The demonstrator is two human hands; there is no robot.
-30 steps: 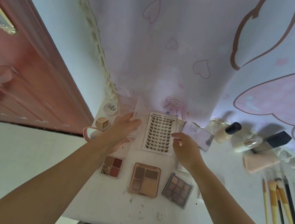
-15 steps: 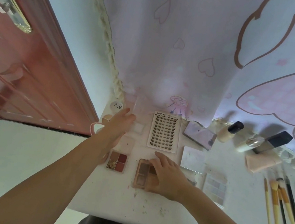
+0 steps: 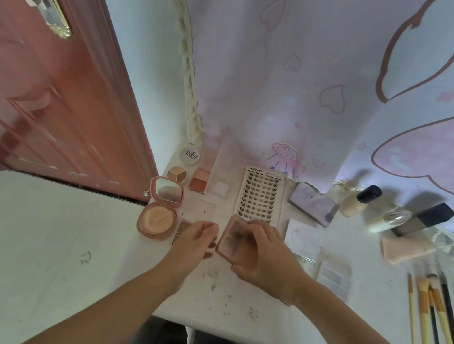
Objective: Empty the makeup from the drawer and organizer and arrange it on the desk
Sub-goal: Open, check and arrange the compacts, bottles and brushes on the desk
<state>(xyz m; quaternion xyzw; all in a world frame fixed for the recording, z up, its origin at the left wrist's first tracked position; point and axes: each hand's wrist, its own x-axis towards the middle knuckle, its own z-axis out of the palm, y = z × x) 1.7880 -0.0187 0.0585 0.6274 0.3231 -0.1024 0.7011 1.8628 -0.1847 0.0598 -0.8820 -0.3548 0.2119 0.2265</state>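
Tilted pink eyeshadow palette (image 3: 230, 240), desk's (image 3: 240, 310) front-left

I am now lifting the pink eyeshadow palette (image 3: 230, 237) off the tabletop with my right hand (image 3: 265, 257), while my left hand (image 3: 195, 239) is pulling back beside it.

Two printed marks are legible. "XOYO" stands in dark capitals at the top left corner of the white lash card (image 3: 260, 194), which lies flat at 12 o'clock from the two hands; smaller print follows it on the same line but is too fine to read. "blbr", or something close to it, stands in dark lowercase letters on the round white lid (image 3: 189, 154) at 10 o'clock from the lash card, near the far left corner of the desk (image 3: 227, 302). No other text or number can be read.
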